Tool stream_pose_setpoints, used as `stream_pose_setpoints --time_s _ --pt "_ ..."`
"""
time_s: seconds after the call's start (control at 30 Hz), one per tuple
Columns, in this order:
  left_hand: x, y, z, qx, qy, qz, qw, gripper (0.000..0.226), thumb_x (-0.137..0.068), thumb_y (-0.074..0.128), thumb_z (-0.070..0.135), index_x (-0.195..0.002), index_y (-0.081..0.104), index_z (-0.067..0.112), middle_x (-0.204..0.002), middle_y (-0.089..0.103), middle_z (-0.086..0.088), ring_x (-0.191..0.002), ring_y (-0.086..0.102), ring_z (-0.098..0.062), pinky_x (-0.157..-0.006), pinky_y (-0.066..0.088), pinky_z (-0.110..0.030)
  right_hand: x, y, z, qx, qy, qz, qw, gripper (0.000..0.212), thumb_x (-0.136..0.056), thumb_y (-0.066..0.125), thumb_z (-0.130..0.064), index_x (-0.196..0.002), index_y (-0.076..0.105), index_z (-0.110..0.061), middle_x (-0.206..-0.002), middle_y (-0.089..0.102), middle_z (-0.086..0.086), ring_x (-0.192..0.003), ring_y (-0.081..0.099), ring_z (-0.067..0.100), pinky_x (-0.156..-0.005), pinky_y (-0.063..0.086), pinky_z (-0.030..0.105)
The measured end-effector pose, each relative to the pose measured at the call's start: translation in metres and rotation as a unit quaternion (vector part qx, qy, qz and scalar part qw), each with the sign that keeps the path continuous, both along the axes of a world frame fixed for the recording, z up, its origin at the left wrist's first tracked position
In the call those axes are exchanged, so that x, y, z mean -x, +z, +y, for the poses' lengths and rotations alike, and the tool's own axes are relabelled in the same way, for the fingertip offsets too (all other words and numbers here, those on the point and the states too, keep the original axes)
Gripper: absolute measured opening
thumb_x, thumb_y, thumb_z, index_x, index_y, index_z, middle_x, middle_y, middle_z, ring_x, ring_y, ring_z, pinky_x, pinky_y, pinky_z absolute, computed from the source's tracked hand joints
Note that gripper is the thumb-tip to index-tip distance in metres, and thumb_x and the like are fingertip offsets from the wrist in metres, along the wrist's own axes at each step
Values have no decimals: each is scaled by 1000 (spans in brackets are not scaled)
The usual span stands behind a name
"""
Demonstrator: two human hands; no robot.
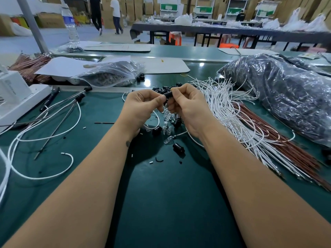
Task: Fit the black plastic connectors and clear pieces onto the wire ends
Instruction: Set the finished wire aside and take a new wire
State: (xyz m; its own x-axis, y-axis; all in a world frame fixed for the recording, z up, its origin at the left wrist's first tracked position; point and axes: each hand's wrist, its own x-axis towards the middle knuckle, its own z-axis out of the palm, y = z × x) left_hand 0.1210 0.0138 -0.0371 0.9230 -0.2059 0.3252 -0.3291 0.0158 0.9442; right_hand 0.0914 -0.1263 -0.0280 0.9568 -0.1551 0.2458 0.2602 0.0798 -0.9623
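Black plastic connector being pinched between both hands, lifted just above the green mat, at the middle of the bench. Long axis lying roughly level and running left to right, tilted slightly up toward the right; which end is the open one, impossible to tell behind the fingers. Left hand curling thumb and fingertips onto the connector's left end. Right hand gripping the right end with fingers folded over it. White wire looping down under the left hand, its end hidden inside the grasp.

Lying on the mat just beneath the hands: clear pieces in a loose scatter, mixed with a few spare connectors, one of these pointing up and to the left. More black connectors heaping just beyond the knuckles.

Fanning out to the right of the right hand: bundle of white wires, long axes running from upper left toward lower right, with brown wires lying alongside on the far side. Sitting beyond those, large clear bag stuffed with dark parts. Resting further back on the left, smaller bag. Trailing across the left of the mat, finished leads with black ends pointing up and to the right, near a white device.
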Motion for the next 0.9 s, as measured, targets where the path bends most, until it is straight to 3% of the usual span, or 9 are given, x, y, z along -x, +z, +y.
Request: stream_pose_setpoints --time_s 0.13,0.23,0.43,0.57,0.67,0.8,0.9 --pt "6 15 -5 -2 2 -53 999 12 -89 65 6 -77 67 8 -50 60 9 -38 46 2 -44 34 -5 1 8 2 -57 0 -37 998 13 -99 51 -10 -88 57 -7 -71 63 9 -62 58 20 -61 51 29" --pt "7 28 0 -27 20 -68 997 12 -91 64 9 -80 70 13 -51 60 10 -42 46 3 -46 36 -8 3 14 2 -88 15 -61 994 7 -97 54 -7 -92 59 -7 -71 66 4 -63 60 16 -62 52 27" --pt "10 35 17 -66 -68 117 989 21 -98 53 19 -92 72 14 -50 44 6 -45 43 -7 -50 39 -17 4 11 -1 -46 -74 -58 995 7 -97 52 -4 -97 58 -7 -75 67 5 -67 65 17 -69 57 29" --pt "12 41 50 -109 -124 158 973 32 -101 46 24 -92 72 8 -49 33 6 -40 27 -8 -38 25 -14 3 10 -2 -82 -129 -68 986 9 -97 51 -4 -96 58 -9 -77 66 5 -69 66 16 -69 57 29" --pt "12 52 74 -220 -44 113 968 34 -101 47 25 -82 72 13 -45 36 8 -41 25 -9 -37 21 -17 5 7 7 2 -141 -81 987 11 -96 54 -7 -90 58 -14 -79 67 6 -67 66 14 -69 58 28" --pt "0 74 113 -202 236 -32 950 30 -97 51 27 -76 72 19 -47 45 4 -39 33 -10 -40 28 -19 7 1 16 120 -111 -86 983 14 -95 57 -8 -86 57 -19 -77 66 3 -65 65 8 -67 58 26" --pt "-10 79 149 -237 316 -108 912 24 -96 53 24 -81 71 17 -50 55 4 -42 45 -7 -48 36 -23 5 -1 8 144 -120 -77 979 13 -95 55 -7 -87 59 -16 -82 65 11 -67 65 16 -69 59 36"
